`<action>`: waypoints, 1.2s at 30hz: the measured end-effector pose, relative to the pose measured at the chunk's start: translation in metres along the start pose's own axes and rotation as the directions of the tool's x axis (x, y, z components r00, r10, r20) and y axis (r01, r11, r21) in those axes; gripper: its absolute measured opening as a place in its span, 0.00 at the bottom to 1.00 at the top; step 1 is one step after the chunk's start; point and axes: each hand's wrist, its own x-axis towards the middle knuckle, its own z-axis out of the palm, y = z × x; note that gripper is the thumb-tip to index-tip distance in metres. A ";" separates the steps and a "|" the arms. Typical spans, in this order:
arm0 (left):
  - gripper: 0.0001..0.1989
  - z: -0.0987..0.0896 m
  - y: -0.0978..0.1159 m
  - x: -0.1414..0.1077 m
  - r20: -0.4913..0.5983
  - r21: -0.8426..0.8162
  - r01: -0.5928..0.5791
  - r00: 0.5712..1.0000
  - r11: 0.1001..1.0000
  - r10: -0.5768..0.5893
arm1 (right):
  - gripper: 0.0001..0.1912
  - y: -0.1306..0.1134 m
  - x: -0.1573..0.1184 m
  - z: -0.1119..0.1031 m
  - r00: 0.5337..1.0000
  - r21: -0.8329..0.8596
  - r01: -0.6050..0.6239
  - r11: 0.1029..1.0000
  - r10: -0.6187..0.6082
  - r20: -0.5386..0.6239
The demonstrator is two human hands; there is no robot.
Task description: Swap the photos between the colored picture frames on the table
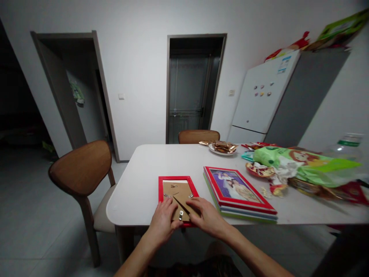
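Observation:
A red picture frame [174, 178] lies face down at the table's front edge, its brown backing board [170, 189] showing metal clips and a dark slit where the stand flap lifts a little. On the board's left part rests my left hand [165, 217], fingers bent and apart, holding nothing. My right hand [208, 216] is at the right side, its thumb and fingers closed on the stand flap. To the right is a stack of frames, topped by a red frame with a photo [236, 186].
Behind the stack, a plate [221, 152] holds gold-wrapped packets. Farther right on the white table [138, 169] lie a green bag [305, 161], pomegranate pieces [259, 169] and a large clear bottle [347, 148]. Wooden chairs stand left [82, 167] and behind [198, 135].

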 end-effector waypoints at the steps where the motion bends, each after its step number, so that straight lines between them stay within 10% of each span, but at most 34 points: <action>1: 0.25 0.002 -0.002 0.001 0.013 0.007 0.008 1.000 1.000 -0.008 | 0.20 0.002 0.001 0.001 1.000 -0.020 0.002 1.000 -0.002 -0.009; 13: 0.15 -0.005 -0.002 0.002 0.064 0.044 0.014 0.998 0.999 -0.017 | 0.17 0.012 0.013 0.021 0.998 -0.191 -0.012 0.982 0.000 -0.062; 36: 0.27 0.004 -0.007 -0.006 -0.017 0.029 0.019 1.000 0.999 -0.019 | 0.16 0.029 0.046 0.021 0.993 -0.308 -0.121 0.944 0.116 -0.034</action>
